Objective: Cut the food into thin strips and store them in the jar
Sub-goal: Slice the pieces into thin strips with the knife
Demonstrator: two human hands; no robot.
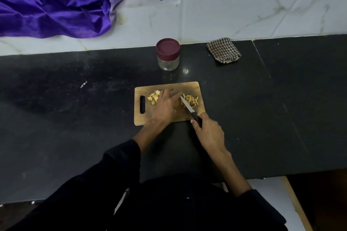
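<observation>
Presently on cutting board point(167, 116): left hand point(166, 106) flat, fingers straight, steadying food; right hand point(208, 131) gripping knife point(189, 108) beside cut strips point(191, 100); uncut chunks point(154, 97) left; lidded jar point(168, 54) beyond, awaiting filling.

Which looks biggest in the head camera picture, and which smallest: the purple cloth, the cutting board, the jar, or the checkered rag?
1. Purple cloth, by far the biggest.
2. Wooden cutting board.
3. Checkered rag and jar look about alike, so I won't rank them.
The cloth, rag and jar lie farther from the camera, so true sizes may differ.
</observation>
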